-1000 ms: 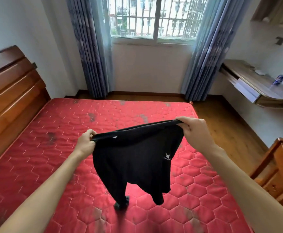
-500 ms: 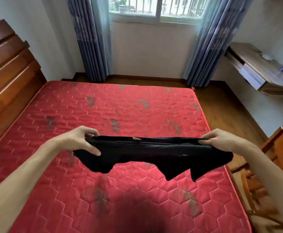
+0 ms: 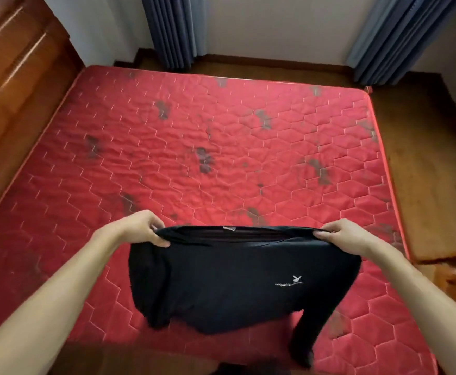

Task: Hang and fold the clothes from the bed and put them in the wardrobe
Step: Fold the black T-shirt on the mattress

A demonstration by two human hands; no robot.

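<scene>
Black garment (image 3: pixel 229 282) hides the near-centre mattress (image 3: pixel 167 147), its small white logo text too tiny to read, fingertips of both hands tucked under its top edge, headboard (image 3: pixel 13 85) cut off left, curtains (image 3: pixel 400 36) cropped at top.

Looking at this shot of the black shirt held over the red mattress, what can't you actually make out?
Head view only:
- Black shirt: small white logo lettering too small to read; the back is hidden by its front.
- Left hand and right hand: fingertips hidden in the fabric.
- Wardrobe: outside the frame.
- Headboard: cut off by the left edge.
- Mattress: near edge blurred, partly covered by the shirt.
</scene>
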